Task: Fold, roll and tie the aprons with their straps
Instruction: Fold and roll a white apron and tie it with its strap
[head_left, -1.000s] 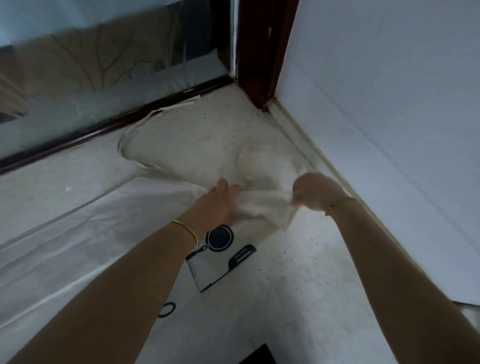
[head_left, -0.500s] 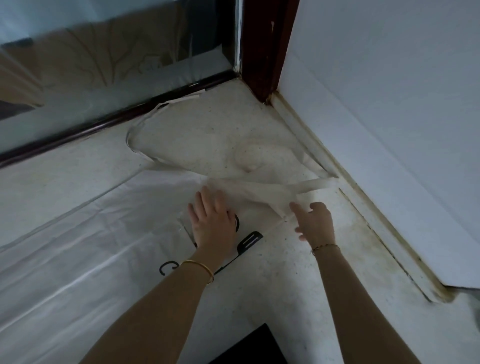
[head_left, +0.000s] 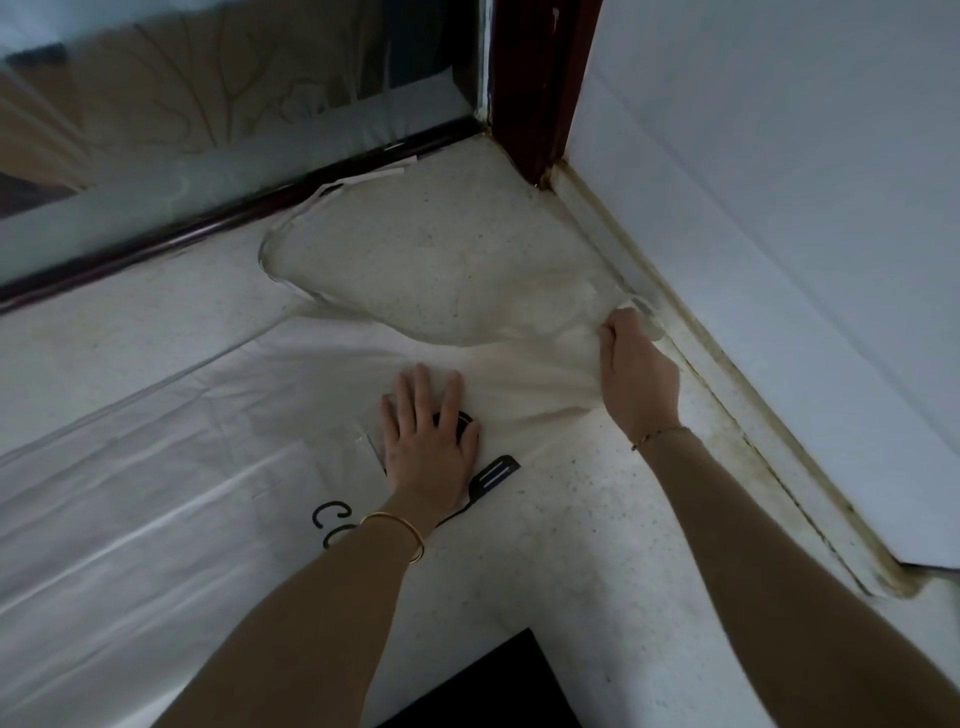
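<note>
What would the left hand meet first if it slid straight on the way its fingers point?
Probably the bunched apron fabric just past the left hand, which lies flat on it; beyond that, bare speckled surface inside the strap loop.

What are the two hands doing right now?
Left hand: open, pressing flat on the apron.
Right hand: closed, gripping the apron's edge.
</note>
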